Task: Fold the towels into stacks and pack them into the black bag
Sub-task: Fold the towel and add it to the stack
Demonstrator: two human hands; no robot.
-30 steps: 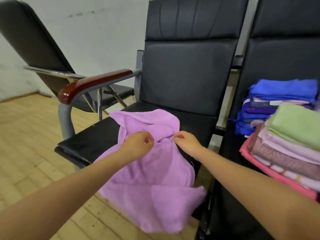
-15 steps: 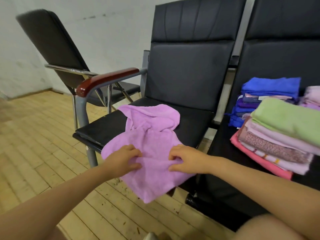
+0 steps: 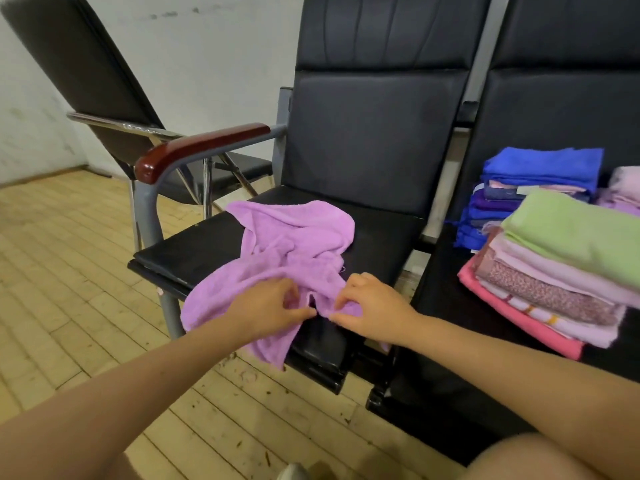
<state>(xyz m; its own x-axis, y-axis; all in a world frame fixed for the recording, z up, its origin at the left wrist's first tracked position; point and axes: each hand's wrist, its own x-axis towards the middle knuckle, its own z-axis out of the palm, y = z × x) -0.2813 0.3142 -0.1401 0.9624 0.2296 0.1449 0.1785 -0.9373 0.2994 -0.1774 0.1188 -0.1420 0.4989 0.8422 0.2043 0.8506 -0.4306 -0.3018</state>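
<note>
Pinching purple towel [image 3: 287, 244], hands [image 3: 322, 306] hiding edge

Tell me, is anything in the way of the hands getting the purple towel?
No. The left hand and the right hand already pinch the purple towel near the chair seat's front edge. Nothing lies between them. The black bag is not in view.

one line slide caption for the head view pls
Both hands, left and right, pinch a crumpled purple towel on a black chair seat.

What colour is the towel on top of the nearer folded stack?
Light green towel, seen in the head view.
</note>
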